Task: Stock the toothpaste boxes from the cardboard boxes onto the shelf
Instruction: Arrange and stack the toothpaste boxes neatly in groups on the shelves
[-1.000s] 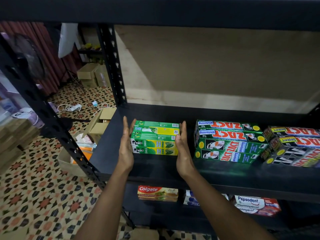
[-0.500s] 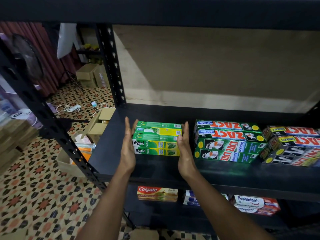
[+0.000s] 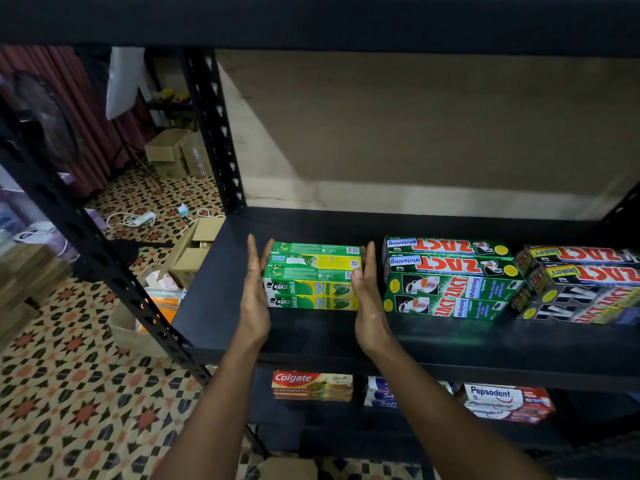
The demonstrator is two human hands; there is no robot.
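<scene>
My left hand (image 3: 254,296) and right hand (image 3: 367,299) press flat against the two ends of the green toothpaste boxes (image 3: 313,277) stacked near the shelf's (image 3: 214,306) left edge; green-and-red boxes (image 3: 450,277) sit just beside them; cardboard boxes (image 3: 194,249) stand on the tiled floor (image 3: 69,393).

Single view, head-worn, wide-angle. It looks forward and down into the black shelf (image 3: 214,317) from close in front. The upper tier's beam (image 3: 311,19) crosses the top of frame and the back wall (image 3: 415,133) fills the upper middle. Both forearms enter from the bottom edge; left hand (image 3: 254,299) and right hand (image 3: 367,299) sit centre frame, near the lens. The left third looks past the shelf post (image 3: 214,133) down to the tiled floor (image 3: 69,393). The lower tier (image 3: 311,420) shows along the bottom. Straight lines bow toward the edges.
</scene>
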